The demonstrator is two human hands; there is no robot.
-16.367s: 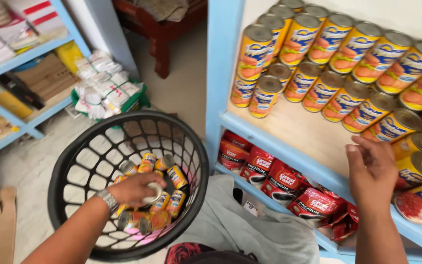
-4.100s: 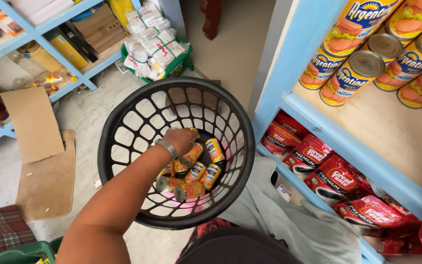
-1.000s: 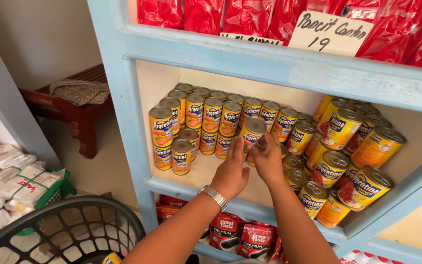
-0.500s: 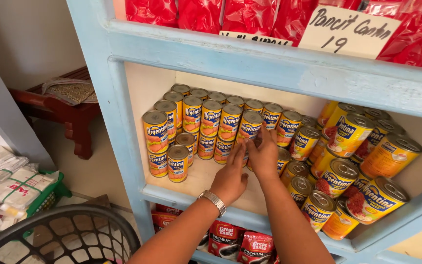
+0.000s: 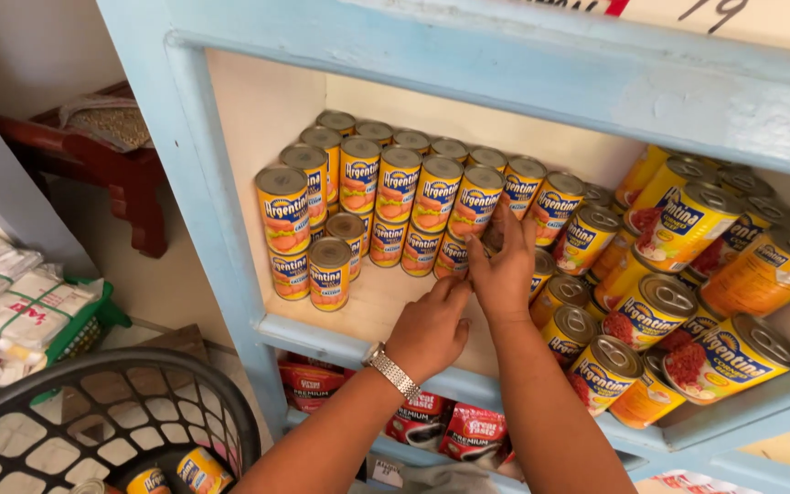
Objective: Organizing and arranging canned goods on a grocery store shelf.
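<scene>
Right hand: the right hand point(image 5: 503, 265) is up on the shelf point(image 5: 386, 311), fingers wrapped round a small can point(image 5: 494, 236) in the middle of the row, gripping it from the front.
Left hand: the left hand point(image 5: 430, 327) sits just below and left of the right one, fingers curled loosely, fingertips touching the right hand's wrist side; whether it grasps anything I cannot tell. A metal wristwatch point(image 5: 391, 370) is on that wrist.
Held can: mostly hidden behind the fingers, it stands at the front of the stacked yellow-and-red cans point(image 5: 386, 187), against the lower tier.
Stack on the left: two tiers high, upright, packed touching one another, reaching to the back wall.
Larger cans: to the right of the hands, bigger cans point(image 5: 678, 302) lie tilted on their sides, lids facing out, piled against each other.
Shelf below: red pouches point(image 5: 450, 430) show under the blue shelf edge, just behind the forearms.
Basket: a black plastic basket point(image 5: 93, 412) sits at lower left, with a few small cans point(image 5: 189, 468) in its bottom.
Far left: white packets point(image 5: 2, 293) in a green tray.
</scene>
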